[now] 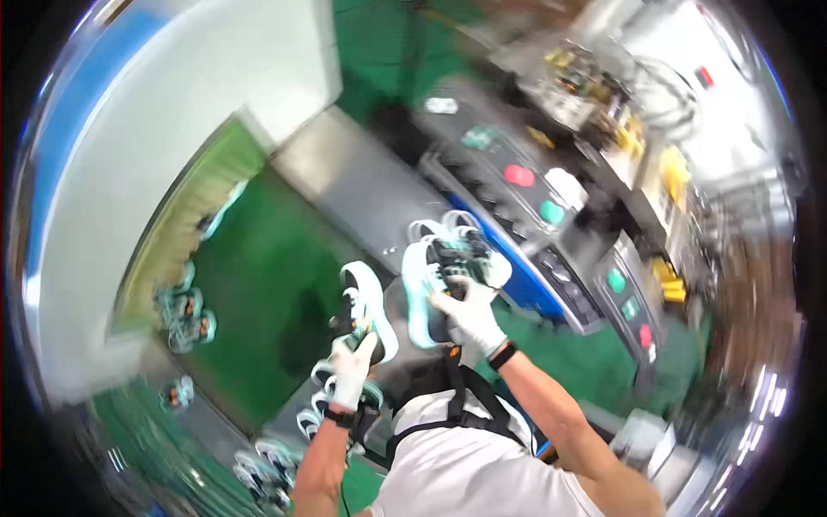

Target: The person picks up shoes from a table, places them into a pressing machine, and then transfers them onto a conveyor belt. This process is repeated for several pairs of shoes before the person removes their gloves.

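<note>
White gloves cover both of my hands. My left hand (351, 370) is closed around a white and mint-green sneaker (370, 302), raised over the near edge of the green belt. My right hand (472, 317) grips another pale mint sneaker (418, 297), its sole side turned to the left. Right behind that hand, several black and mint sneakers (469, 250) crowd together beside the machine's blue edge. More sneakers (319, 405) stand close to my left wrist, partly hidden by my hand and arm. Blur softens the finer details of the shoes.
A green conveyor belt (258, 284) carries a few shoes (185, 314) along its left side, under a white hood (172, 103). Control panels with red and green buttons (519, 176) stand to the right. More shoes (263, 470) sit at lower left.
</note>
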A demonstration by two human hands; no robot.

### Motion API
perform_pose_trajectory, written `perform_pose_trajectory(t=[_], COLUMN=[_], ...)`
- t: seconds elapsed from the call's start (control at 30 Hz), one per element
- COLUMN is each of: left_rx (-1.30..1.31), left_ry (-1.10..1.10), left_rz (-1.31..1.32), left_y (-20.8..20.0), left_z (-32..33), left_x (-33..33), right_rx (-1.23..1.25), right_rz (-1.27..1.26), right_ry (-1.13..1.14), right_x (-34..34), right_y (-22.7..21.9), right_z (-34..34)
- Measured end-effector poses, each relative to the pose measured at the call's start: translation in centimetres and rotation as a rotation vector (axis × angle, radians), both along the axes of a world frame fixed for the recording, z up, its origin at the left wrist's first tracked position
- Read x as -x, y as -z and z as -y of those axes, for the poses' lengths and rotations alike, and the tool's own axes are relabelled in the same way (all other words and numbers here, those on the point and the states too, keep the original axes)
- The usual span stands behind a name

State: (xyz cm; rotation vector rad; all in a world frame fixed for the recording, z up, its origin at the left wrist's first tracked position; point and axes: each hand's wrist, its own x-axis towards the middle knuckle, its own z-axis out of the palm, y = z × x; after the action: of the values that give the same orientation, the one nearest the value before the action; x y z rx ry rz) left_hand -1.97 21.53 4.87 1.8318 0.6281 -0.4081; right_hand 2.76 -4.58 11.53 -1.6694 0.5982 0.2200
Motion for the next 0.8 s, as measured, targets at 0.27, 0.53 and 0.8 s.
perform_pose_trajectory(t=[0.27,0.53,0.8], left_rx=[0.271,0.609,0.952], left_ry=[0.857,1.747,2.17], left_rz=[0.26,0.147,0.293], left_y=[-9.8,-17.3,-21.9], left_z=[18.4,35.9,53.6], left_x=[-1.5,17.5,42.9], right_rx=[-0.005,0.189,0.873], right_rz=[0.135,0.223,-0.11], right_ry=[0.669,1.668,2.301], right_x=[16.2,46.1,68.1], right_y=[-8.7,-11.5,-18.1], right_z=[10.0,9.2,10.0])
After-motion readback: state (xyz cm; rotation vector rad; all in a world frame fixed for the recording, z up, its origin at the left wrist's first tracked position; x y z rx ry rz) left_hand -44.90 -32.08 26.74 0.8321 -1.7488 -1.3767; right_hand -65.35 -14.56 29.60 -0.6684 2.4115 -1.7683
